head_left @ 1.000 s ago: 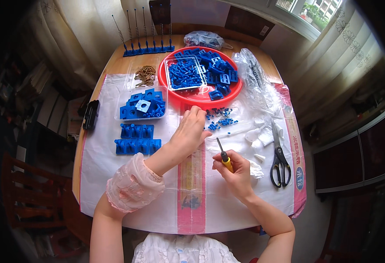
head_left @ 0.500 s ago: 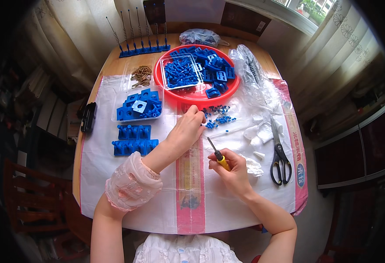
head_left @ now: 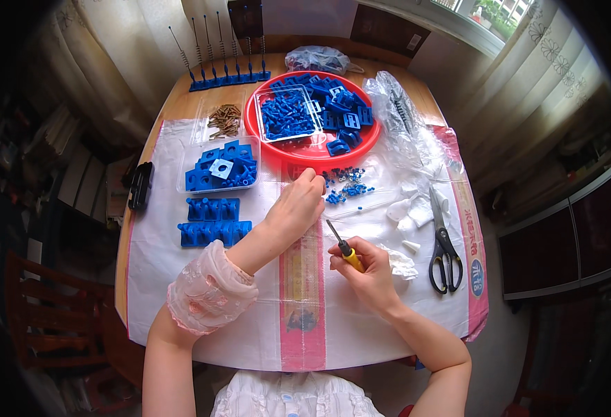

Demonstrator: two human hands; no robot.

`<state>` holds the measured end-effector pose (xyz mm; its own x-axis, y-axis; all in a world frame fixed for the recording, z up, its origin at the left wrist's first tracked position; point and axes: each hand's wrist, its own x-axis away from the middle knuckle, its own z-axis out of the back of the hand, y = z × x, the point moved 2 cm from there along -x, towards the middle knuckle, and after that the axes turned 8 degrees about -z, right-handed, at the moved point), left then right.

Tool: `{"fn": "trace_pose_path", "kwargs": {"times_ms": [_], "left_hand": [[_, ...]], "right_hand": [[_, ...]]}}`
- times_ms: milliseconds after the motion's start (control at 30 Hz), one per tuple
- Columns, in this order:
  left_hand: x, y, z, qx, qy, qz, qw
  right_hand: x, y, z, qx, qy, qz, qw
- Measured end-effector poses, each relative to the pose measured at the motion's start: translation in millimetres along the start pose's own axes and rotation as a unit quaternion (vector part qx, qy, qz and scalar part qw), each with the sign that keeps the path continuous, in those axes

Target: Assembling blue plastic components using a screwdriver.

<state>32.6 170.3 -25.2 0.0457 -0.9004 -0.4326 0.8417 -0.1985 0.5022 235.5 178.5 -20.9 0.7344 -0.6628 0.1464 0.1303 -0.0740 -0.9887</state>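
Observation:
My right hand [head_left: 368, 271] grips a small screwdriver [head_left: 346, 249] with a yellow and black handle, its dark shaft slanting up and left toward my other hand. My left hand [head_left: 295, 206] is closed, fingertips curled together at the left edge of a scatter of tiny blue and pale parts [head_left: 347, 189]. Whatever those fingertips may pinch is hidden by the hand. Left of this hand stand two rows of blue moulded pieces [head_left: 215, 233]. Behind them, a clear plastic box [head_left: 218, 182] holds blue square plates and small blue parts.
A red basin [head_left: 369, 142] with blue parts and a clear tray stands at the back. Brass-coloured pins [head_left: 225, 121] lie to its left, near a blue rack of upright rods [head_left: 229, 80]. Black scissors [head_left: 446, 257], crumpled tissue [head_left: 399, 264] and a plastic bag [head_left: 406, 125] are on the right.
The screwdriver and my right hand have shifted very slightly left. My left hand stays almost where it was, still closed by the small parts.

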Motion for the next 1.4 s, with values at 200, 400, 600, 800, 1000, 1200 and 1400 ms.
{"fn": "trace_pose_path", "kwargs": {"times_ms": [200, 400, 600, 800, 1000, 1200, 1400], "left_hand": [[-1.8, 1.4, 0.7, -0.022, -0.021, 0.006, 1.000], [0.3, -0.9, -2.3, -0.018, -0.007, 0.014, 1.000], [-0.6, -2.9, -4.8, -0.003, 0.009, 0.039, 0.999], [0.4, -4.1, -1.1, 0.014, 0.019, 0.029, 0.999], [7.7, 4.9, 11.1, 0.023, 0.008, 0.028, 0.999], [64.6, 33.5, 30.4, 0.051, -0.068, 0.035, 0.996], [84.5, 41.4, 48.2, 0.046, -0.066, 0.053, 0.995]], "right_hand": [[0.9, 1.0, 2.0, 0.012, -0.004, -0.005, 1.000], [0.4, 1.9, 0.4, -0.003, -0.008, 0.005, 1.000], [1.5, 1.2, 0.7, 0.001, -0.008, -0.003, 1.000], [0.7, -0.1, 1.4, 0.014, -0.010, -0.011, 1.000], [-0.4, -1.1, 4.4, -0.001, 0.003, -0.008, 1.000], [0.3, 0.5, 4.1, 0.006, -0.008, -0.011, 1.000], [-0.9, 3.8, 2.2, 0.023, -0.005, -0.010, 1.000]]}}
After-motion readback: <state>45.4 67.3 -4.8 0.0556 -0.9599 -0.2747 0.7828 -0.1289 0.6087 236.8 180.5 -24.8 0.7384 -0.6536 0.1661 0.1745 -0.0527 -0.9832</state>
